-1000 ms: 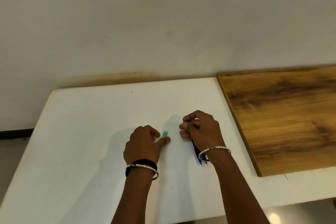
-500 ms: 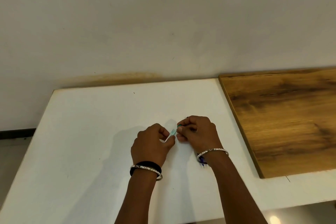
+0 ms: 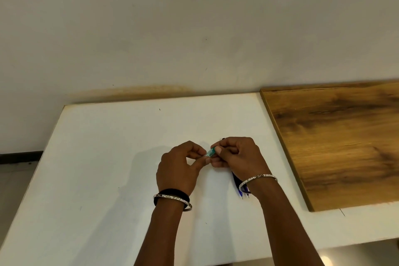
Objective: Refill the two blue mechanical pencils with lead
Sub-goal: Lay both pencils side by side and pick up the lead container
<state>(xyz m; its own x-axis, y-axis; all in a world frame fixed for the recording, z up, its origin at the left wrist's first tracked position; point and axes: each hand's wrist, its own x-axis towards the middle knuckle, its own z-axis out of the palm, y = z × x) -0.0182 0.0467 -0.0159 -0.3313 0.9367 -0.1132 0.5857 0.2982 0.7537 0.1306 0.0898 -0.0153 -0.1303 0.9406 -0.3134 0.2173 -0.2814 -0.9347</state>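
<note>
2 blue mechanical pencils [image 3: 241,188] lie on the white table [image 3: 108,157] under the right wrist, tips toward the viewer, mostly hidden; neither looks opened, so judged unfilled. Just beyond, the left hand [image 3: 177,170] and right hand [image 3: 237,157] meet, fingers curled tight, both pinching a small teal lead case [image 3: 210,152] between fingertips; whether its cap is off, cannot tell. Farther right, a wood-grain board [image 3: 334,140] rests on the table against the wall; task judged early, case opening first, both refills left.
</note>
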